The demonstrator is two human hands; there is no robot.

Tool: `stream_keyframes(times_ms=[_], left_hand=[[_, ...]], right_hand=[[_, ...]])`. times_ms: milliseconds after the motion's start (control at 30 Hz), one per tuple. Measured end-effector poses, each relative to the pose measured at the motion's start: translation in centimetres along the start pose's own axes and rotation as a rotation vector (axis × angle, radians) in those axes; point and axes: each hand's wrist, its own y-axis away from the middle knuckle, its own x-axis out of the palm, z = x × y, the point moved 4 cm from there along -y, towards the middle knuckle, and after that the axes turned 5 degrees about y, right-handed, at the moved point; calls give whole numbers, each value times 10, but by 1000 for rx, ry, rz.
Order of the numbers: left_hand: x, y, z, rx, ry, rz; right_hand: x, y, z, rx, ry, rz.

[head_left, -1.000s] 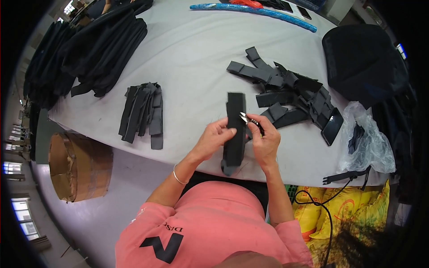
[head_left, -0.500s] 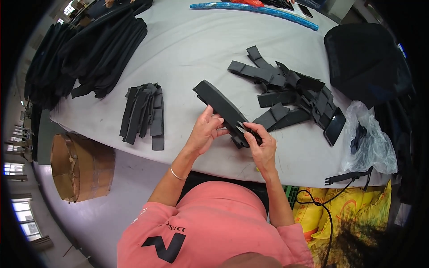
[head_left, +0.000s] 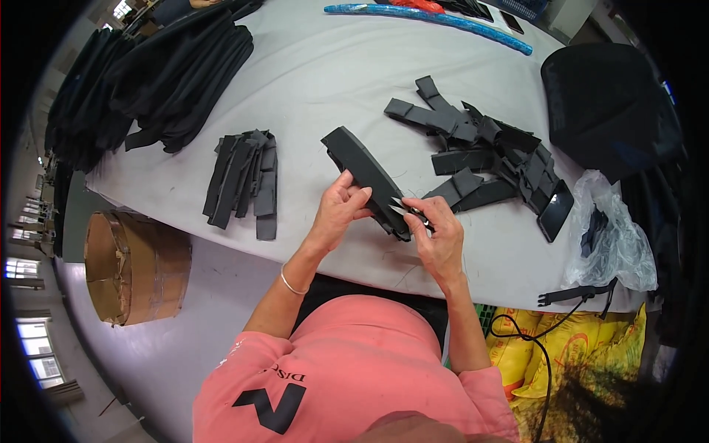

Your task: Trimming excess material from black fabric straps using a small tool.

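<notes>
The black strap piece [head_left: 365,177] is long, flat and matte, with a slight bend along its length. It lies slanted above the near edge of the grey table [head_left: 325,81], its far end pointing up and to my left, its near end between my two hands. My left hand [head_left: 341,209] is closed around its lower part, the thumb on top and the fingers curled under it. My right hand [head_left: 441,236] is closed on small metal snips [head_left: 405,208], and their points touch the near end of the strap piece.

To my left on the table lies a small stack of black strips [head_left: 242,181]. To my right there is a loose heap of similar black pieces [head_left: 480,148]. Further right lies a crumpled clear plastic bag [head_left: 613,236]. Beyond the left stack rests a big pile of black fabric [head_left: 177,74].
</notes>
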Motion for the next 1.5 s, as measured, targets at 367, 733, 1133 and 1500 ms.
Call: stream_keyframes(times_ms=[367,733,1133,1500], left_hand=[[4,-1,2,-35,28,54],[0,-3,11,-43,0,64],[5,-3,5,-56,45,64],[-4,-4,0,-46,62,56]], right_hand=[[2,-1,-3,-90,-4,-17],[4,3,-4,-37,40,-9],[3,0,-2,-148,112,-36],[-5,-1,-8,9,-55,-13]])
